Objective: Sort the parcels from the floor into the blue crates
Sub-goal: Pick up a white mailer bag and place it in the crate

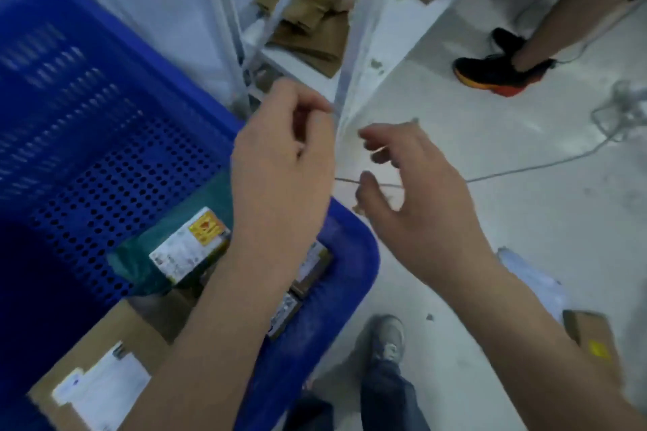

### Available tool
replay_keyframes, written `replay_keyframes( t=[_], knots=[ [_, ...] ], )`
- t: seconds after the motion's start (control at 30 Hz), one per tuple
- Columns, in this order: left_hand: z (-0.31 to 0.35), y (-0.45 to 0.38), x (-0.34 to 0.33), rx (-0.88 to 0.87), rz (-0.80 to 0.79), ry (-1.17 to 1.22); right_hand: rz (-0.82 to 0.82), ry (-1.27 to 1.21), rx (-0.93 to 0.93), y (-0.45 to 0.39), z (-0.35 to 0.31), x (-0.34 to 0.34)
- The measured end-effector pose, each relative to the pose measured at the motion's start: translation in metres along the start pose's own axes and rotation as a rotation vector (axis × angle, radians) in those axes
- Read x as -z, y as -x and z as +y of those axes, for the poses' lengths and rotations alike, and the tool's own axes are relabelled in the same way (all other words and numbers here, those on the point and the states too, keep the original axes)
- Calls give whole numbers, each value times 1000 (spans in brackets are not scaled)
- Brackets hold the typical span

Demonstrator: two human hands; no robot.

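A blue perforated crate (115,136) fills the left of the view. Inside lie a green bag parcel (168,255) with a white and yellow label, a brown box (101,360) with a white label, and small dark packs (308,269) by the near wall. My left hand (280,157) hovers over the crate's right rim, fingers loosely curled, holding nothing. My right hand (413,178) is beside it over the floor, fingers spread and relaxed, empty. A brown parcel (591,343) with a yellow sticker lies on the floor at the lower right.
A white metal rack (350,45) stands behind the crate with brown parcels (311,21) under it. Another person's legs and black-orange shoes (497,70) are at the upper right. A grey cable (546,164) runs across the floor. My own shoe (385,339) is below.
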State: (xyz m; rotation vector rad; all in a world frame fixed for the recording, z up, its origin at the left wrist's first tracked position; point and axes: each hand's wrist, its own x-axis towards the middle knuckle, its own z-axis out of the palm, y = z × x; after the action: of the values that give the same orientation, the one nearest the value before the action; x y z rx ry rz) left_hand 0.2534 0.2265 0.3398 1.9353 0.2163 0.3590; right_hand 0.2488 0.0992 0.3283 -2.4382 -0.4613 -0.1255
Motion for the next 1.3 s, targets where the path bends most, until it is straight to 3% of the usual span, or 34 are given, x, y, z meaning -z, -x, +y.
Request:
replay_keyframes(
  t=[0.1,0.2,0.33,0.43,0.63,0.8,0.97,1.3],
  knots=[
    [21,24,-83,-91,-368,-134,55,3,-442,44,86,20],
    [1,66,-168,-78,-741,-360,-108,74,-806,108,174,24],
    [-59,138,-255,56,-1168,-683,-389,98,-1038,212,265,23],
    [-88,193,-307,142,-1367,-861,-472,-40,-1214,289,321,27],
    [-110,264,-387,211,-1530,-1086,-462,-247,-1578,415,397,55],
    [-113,282,-447,103,-1551,-1215,-336,-324,-1730,472,450,78],
    [-121,285,-508,-90,-1560,-1207,-283,-363,-1750,481,492,76],
    [-161,305,-623,-68,-1595,-1197,-253,-375,-1686,435,581,31]
  ],
)
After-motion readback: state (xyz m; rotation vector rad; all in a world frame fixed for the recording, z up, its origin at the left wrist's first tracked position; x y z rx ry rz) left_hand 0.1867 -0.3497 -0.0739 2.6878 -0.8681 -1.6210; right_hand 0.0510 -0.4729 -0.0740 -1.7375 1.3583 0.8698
